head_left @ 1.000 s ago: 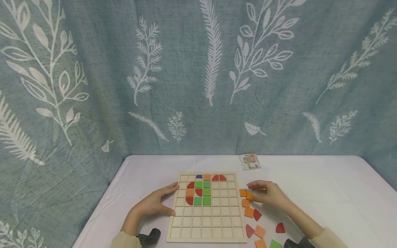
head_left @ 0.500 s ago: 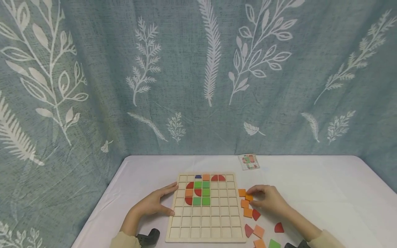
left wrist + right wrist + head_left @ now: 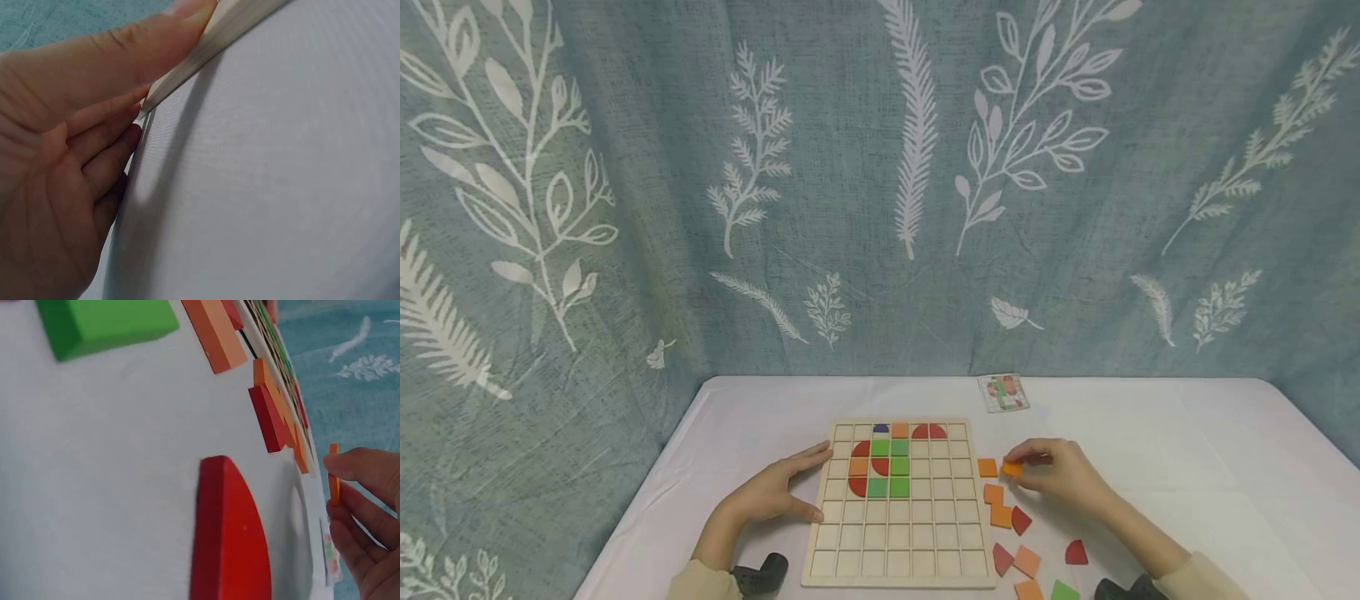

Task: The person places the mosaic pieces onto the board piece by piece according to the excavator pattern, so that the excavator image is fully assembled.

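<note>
While I watch through the head view, the right hand point(image 3: 1063, 477) has an orange square tile point(image 3: 1012, 469) pinched at its fingertips, and I'd call this the picking-out step. Just left of that hand sits a loose orange square point(image 3: 987, 467); two more orange squares lie nearer me, and one touches a red quarter piece point(image 3: 1021, 521). Beyond them to the hand's left is the gridded board point(image 3: 940, 564), partly filled with coloured pieces, and past the fingertips on the far side lies a small pattern card point(image 3: 1003, 393). Over on the other side, the left hand point(image 3: 767, 493) spreads thumb and fingers against the board's left edge, gripping no tile.

Across to the left wrist view: I've got the thumb on the board's pale side, fingers stretched out beside it, only white cloth point(image 3: 281, 175) to their right.

Now the right wrist view: thumb and fingers meet on the tile, only slightly parted by its thickness, and it looks clear of the cloth. What I judge the next move calls for is a firm pinch, a check of the card, then a leftward carry over the loose squares to a bare cell, with the left hand bracing the board.
</note>
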`<action>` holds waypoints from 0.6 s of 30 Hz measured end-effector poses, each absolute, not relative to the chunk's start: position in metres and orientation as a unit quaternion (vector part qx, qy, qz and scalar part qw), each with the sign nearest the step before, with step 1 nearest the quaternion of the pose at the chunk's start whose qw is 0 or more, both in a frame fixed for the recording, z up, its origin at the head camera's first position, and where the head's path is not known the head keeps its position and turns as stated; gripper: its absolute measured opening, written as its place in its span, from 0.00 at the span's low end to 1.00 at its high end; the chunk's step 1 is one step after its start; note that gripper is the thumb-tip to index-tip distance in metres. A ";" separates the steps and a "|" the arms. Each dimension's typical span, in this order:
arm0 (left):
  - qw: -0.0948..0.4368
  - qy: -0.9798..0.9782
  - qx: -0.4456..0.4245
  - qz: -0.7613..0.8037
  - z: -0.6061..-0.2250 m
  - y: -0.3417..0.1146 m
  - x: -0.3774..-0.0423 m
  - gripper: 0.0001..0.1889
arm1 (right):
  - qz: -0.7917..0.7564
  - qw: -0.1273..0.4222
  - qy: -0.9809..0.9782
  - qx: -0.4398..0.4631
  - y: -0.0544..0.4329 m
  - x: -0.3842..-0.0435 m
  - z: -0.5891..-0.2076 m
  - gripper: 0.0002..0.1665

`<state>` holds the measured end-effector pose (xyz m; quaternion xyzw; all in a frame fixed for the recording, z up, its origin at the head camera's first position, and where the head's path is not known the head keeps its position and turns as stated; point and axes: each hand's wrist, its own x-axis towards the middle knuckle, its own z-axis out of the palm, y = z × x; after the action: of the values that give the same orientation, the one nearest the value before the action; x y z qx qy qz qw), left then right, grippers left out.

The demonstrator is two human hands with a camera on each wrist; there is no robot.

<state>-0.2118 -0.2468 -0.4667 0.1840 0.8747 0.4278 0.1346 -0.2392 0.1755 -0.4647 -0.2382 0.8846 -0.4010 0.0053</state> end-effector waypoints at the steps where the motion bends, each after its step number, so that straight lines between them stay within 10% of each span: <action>1: 0.135 0.875 0.184 0.427 -0.467 -0.247 -0.212 0.50 | -0.404 0.006 0.883 -0.241 0.176 -0.240 -0.465 0.11; 18: 0.139 0.881 0.186 0.412 -0.461 -0.246 -0.209 0.50 | -0.399 -0.033 0.832 -0.384 0.128 -0.268 -0.470 0.11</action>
<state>-0.2094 -0.2462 -0.4607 0.1864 0.8812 0.4118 0.1385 -0.2681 0.1283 -0.4696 -0.3836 0.8321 -0.3992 -0.0333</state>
